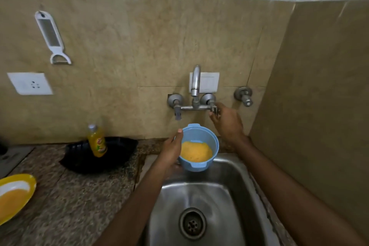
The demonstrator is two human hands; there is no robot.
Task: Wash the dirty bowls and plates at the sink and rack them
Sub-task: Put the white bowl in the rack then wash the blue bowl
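Two dirty dishes show: a yellow plate (14,195) at eight o'clock on the counter, and a blue bowl (199,148) gripped at its rim by the left hand (171,152) over the sink (229,168). Right hand (227,121) fingers close round the tap handle (215,109). Rinsing looks about to start; water must run next.

A single wide-angle camera worn on the head looks forward and steeply down, close over the stainless steel sink basin (199,201). It faces the tan stone-patterned back wall (119,46), where the chrome wall-mounted tap (195,84) sits near centre, with the speckled granite bench (79,195) stretching away to the left. Straight edges bow towards the borders.
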